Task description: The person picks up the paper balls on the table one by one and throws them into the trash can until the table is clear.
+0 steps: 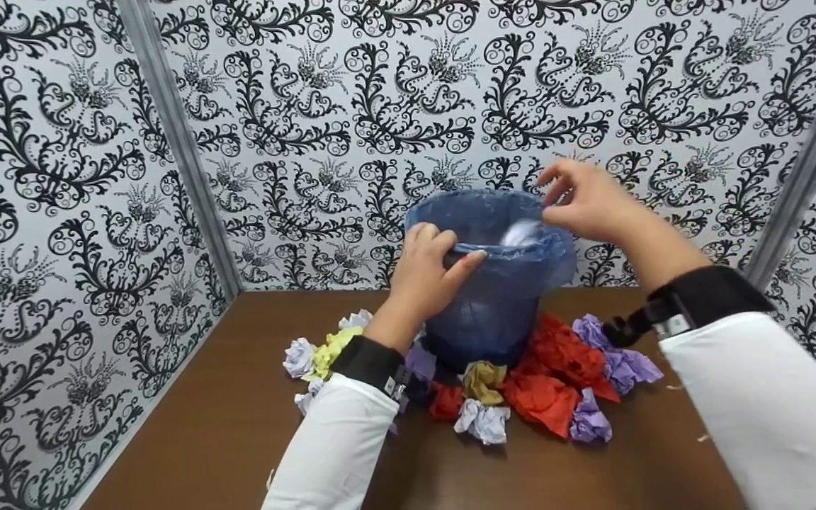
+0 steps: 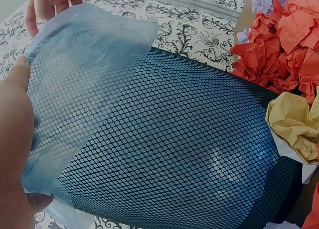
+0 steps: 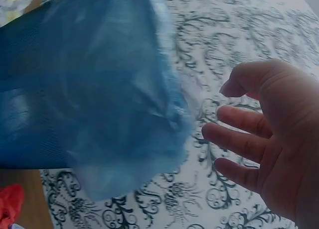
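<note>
A dark mesh waste bin (image 1: 482, 319) lined with a blue plastic bag (image 1: 557, 258) stands on the table, tilted slightly. My left hand (image 1: 426, 262) grips its near rim, thumb outside over the folded liner; in the left wrist view the liner (image 2: 94, 55) hangs over the mesh (image 2: 184, 139). At the bin's mouth, a blurred white crumpled paper ball (image 1: 521, 232) is in the opening. Just above the right side of the rim is my right hand (image 1: 592, 202), its fingers loosely bent and apart from the paper. The right wrist view shows this hand (image 3: 269, 134) holding nothing.
Around the bin's base lie crumpled papers: red (image 1: 542, 400), purple (image 1: 592, 418), white (image 1: 482, 421), mustard (image 1: 484, 382) and yellow (image 1: 333, 350). Behind the brown table (image 1: 224, 397) rises a patterned wall (image 1: 295, 142), with another panel on the left.
</note>
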Available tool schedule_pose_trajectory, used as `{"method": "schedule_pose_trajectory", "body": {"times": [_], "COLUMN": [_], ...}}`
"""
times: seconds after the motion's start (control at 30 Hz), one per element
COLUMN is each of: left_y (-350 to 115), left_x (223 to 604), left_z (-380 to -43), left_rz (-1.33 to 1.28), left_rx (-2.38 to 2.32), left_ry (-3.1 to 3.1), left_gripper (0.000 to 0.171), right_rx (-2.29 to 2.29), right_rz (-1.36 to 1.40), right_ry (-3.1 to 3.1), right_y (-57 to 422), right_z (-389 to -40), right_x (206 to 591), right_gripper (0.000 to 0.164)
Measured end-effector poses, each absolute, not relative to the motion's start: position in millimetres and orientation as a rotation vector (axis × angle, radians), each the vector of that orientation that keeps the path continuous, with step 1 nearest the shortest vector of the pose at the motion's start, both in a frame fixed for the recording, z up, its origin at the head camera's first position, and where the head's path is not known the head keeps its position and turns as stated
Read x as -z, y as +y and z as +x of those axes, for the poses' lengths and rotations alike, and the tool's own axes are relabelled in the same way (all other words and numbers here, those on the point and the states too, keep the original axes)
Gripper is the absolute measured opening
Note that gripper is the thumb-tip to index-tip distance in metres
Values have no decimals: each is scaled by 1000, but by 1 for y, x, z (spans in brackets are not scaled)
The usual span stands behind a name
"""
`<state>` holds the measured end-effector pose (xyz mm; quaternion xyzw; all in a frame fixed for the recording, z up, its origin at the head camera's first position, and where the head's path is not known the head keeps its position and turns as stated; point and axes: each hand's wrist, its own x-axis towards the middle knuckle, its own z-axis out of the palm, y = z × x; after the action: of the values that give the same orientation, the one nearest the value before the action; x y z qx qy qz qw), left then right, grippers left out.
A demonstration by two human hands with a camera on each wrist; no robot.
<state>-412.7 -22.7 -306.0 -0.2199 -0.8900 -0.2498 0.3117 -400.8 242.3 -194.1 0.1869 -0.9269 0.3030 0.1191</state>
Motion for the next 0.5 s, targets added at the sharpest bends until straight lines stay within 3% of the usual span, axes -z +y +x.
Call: {"method": "schedule_pose_trajectory", "body": {"times": [0.27, 0.5], "left_y": [-23, -22], "left_x": [307, 306], "left_z": [-413, -413], "left_rz": [-576, -573], "left_rx": [650, 659], "left_ry": [-2351, -2352], "left_gripper": [56, 55], "right_rx": [-825, -838], "right_rz": [597, 582], "right_ry": [-2698, -2687], "right_y": [229, 245], "right_z": [-412, -401], "right_x": [215, 212], "right_gripper": [41, 34]}}
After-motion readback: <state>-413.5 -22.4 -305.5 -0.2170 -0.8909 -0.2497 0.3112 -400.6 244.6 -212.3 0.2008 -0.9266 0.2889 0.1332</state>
